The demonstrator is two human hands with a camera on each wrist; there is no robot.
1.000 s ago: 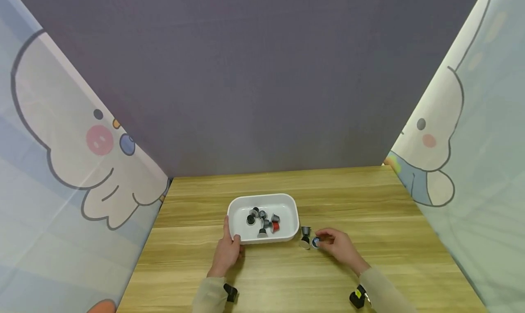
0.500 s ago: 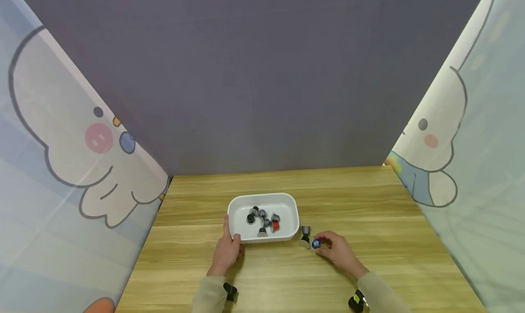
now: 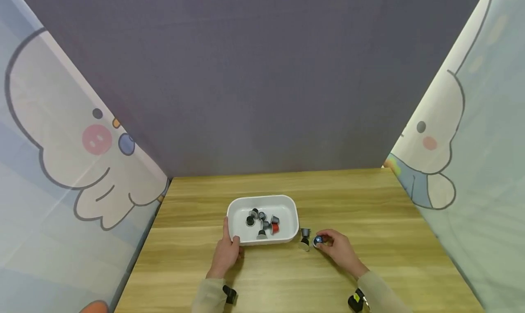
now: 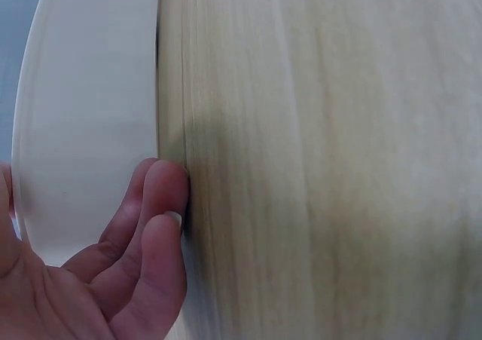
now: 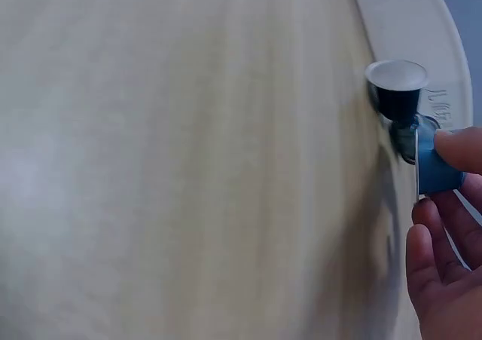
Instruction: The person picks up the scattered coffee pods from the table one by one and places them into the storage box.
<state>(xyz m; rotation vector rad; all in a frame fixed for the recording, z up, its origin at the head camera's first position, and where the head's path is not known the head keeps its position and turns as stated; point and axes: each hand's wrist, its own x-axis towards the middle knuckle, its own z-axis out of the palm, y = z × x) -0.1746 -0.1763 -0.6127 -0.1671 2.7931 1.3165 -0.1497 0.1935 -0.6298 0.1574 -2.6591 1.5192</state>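
Observation:
My left hand (image 3: 224, 253) grips the near left corner of a white rectangular tray (image 3: 288, 219). In the left wrist view its fingers (image 4: 162, 261) bend against the tray's outer wall (image 4: 90, 114). Between thumb and fingers my right hand (image 3: 339, 251) pinches a blue coffee capsule (image 5: 439, 166), just right of the tray. Its pale lid side faces left in the right wrist view. Close beside it on the table are a black capsule (image 3: 305, 242) with a pale lid and a grey capsule (image 3: 305, 232).
Inside the tray lie several capsules, among them a red one (image 3: 275, 228), a black one (image 3: 250, 221) and a grey one (image 3: 275, 219). The wooden table (image 3: 197, 203) is bounded by a grey back panel (image 3: 262, 99) and printed side curtains (image 3: 459, 240).
The blue capsule has shifted slightly right and tipped in my right hand's pinch. My left hand keeps its place on the tray corner.

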